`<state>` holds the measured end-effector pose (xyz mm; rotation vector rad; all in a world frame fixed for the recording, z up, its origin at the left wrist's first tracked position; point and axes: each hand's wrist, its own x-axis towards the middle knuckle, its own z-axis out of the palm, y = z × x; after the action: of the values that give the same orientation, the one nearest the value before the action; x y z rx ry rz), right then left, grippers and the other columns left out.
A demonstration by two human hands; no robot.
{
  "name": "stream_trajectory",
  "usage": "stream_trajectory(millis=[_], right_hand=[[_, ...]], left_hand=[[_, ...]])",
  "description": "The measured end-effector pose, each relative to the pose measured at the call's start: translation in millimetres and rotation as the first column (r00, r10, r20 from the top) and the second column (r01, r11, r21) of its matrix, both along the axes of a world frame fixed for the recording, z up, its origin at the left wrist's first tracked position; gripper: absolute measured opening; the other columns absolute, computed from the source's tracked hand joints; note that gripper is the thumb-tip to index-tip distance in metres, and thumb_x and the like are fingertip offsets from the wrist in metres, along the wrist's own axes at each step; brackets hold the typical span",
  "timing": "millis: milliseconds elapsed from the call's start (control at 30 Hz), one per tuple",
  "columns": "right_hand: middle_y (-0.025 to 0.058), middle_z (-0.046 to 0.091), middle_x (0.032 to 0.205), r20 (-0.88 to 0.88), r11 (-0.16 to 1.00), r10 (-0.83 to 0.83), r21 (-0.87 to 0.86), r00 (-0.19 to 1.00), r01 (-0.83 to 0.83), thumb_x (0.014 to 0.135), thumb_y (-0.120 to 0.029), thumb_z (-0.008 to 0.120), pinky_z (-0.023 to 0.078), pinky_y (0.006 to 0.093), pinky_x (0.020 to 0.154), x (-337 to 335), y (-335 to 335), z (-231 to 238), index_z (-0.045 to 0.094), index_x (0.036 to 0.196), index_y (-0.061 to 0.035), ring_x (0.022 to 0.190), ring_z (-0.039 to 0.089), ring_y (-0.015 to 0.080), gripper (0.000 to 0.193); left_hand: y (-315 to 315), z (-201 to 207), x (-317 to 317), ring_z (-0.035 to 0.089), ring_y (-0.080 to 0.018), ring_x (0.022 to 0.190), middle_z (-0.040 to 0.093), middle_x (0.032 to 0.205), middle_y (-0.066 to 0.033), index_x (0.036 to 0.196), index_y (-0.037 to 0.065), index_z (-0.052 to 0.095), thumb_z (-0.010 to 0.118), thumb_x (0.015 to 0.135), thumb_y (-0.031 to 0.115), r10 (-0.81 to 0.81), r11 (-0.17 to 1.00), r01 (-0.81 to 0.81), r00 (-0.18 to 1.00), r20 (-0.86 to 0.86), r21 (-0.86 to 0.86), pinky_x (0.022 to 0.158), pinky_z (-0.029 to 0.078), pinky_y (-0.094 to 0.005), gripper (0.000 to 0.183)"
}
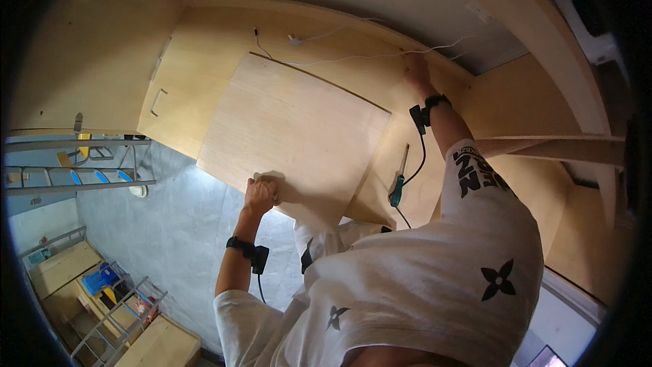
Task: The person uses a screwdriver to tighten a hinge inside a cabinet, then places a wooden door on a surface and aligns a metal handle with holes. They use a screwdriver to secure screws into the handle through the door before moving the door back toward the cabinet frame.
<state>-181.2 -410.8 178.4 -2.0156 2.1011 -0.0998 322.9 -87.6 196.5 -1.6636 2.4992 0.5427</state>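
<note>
A flat, light wooden panel [292, 136] lies aslant on a yellowish wooden surface. My left hand [261, 195] is closed on the panel's near edge, its fingers curled over the top face. At the far right, my right hand [417, 71] reaches down to the back of the surface, close to a thin white cable [353, 58]. Its fingertips are too unclear to show whether they hold anything. Between the panel and my right arm lies a screwdriver [396, 191] with a green handle, its shaft pointing away from me.
A white plug [295, 39] and a small dark connector [255, 30] lie behind the panel. A cabinet door with a metal handle [157, 102] is at left. Below are a grey floor [163, 224], ladders [75, 177] and desks [64, 268]. Wooden beams [550, 146] frame the right side.
</note>
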Motion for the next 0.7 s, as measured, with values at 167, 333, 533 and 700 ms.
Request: stream_trajectory(millis=[167, 333, 533, 700], right_hand=[[0.0194, 0.049, 0.119, -0.104, 0.966, 0.086, -0.236, 0.991, -0.109, 0.078, -0.010, 0.055, 0.042, 0.0459, 0.089, 13.6, -11.0, -21.0, 0.050, 0.121, -0.0076, 0.108, 0.047, 0.0390, 0.043], [0.0173, 0.053, 0.114, -0.210, 0.942, 0.033, -0.321, 0.977, -0.101, 0.084, -0.013, 0.050, 0.041, 0.0454, 0.090, 6.6, -10.7, -33.3, 0.055, 0.113, -0.0056, 0.108, 0.047, 0.0347, 0.031], [0.0175, 0.047, 0.125, 0.000, 0.946, 0.078, -0.314, 0.997, -0.074, 0.086, -0.015, 0.048, 0.039, 0.0441, 0.094, 6.3, -16.1, -35.9, 0.053, 0.119, -0.0058, 0.112, 0.045, 0.0349, 0.034], [0.0168, 0.052, 0.115, 0.006, 0.889, 0.066, -0.455, 0.998, -0.056, 0.086, -0.015, 0.050, 0.040, 0.0448, 0.092, 10.7, -18.4, -44.7, 0.056, 0.114, -0.0067, 0.108, 0.046, 0.0351, 0.030]], left_hand=[[8.3, -13.8, -0.9, 0.057, -0.0237, 0.067, 0.059, 0.065, -0.0060, 0.077, 0.014, 0.052, 0.072, 0.058, 0.030, 0.005, 0.999, -0.002, 0.998, 0.068, -0.054, 0.066, 0.038, -0.0429, 0.032], [-4.3, 7.3, -11.4, 0.060, -0.0225, 0.081, 0.064, 0.073, -0.0054, 0.077, 0.013, 0.058, 0.076, 0.059, 0.030, 0.023, 0.995, -0.037, 0.988, 0.153, 0.090, 0.074, 0.039, -0.0410, 0.031], [-12.1, 16.9, -16.0, 0.057, -0.0181, 0.094, 0.066, 0.084, -0.0005, 0.080, 0.016, 0.065, 0.078, 0.057, 0.027, -0.007, 0.948, -0.072, 0.969, 0.245, 0.311, 0.078, 0.039, -0.0396, 0.028], [-13.0, 19.8, -24.4, 0.058, -0.0185, 0.095, 0.067, 0.084, -0.0007, 0.084, 0.017, 0.066, 0.079, 0.059, 0.026, 0.005, 0.930, -0.126, 0.944, 0.331, 0.346, 0.080, 0.039, -0.0386, 0.030]])
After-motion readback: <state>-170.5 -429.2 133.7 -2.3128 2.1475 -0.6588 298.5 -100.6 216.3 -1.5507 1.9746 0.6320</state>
